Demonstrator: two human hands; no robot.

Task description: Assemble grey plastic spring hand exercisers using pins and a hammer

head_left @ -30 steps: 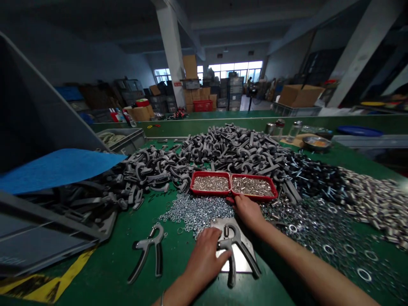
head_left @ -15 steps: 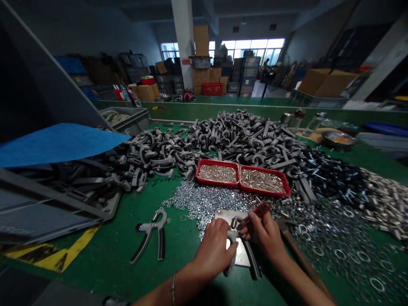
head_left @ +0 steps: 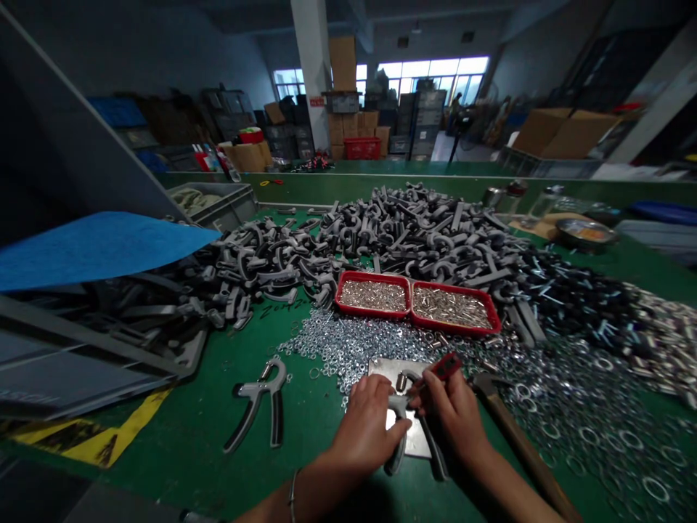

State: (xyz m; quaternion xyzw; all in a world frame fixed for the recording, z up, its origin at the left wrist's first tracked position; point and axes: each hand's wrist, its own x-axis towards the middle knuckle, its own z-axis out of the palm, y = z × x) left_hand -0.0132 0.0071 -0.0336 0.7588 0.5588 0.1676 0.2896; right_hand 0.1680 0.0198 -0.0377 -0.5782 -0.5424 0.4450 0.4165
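Counter: green and crowded, with the one working patch at lower centre of the frame.
Plate: steel, lying flat at lower centre, with loose nuts along its upper edge.
Grip: grey, two-legged, lying on the plate. Its legs point to the bottom edge and its head is under the fingers.
Left hand: closed over the grip's head, pinning it to the plate.
Right hand: pinching a small red piece at the grip's head, close against the left hand.
Hammer: its handle lies just beside the right wrist and runs to the lower right.
Trays: two red ones just above the plate, full of small metal parts.
Second grip: lies alone, left of the plate.
Risk, slip: a sideways push could skate the plate or the grip, since nuts lie at the plate's edge.
Risk, pinch: fingers crowd one small joint, so if the head is sprung, a release could nip them.
Risk, spill: a wrist catching the hammer or a tray rim could scatter parts into the heaps.
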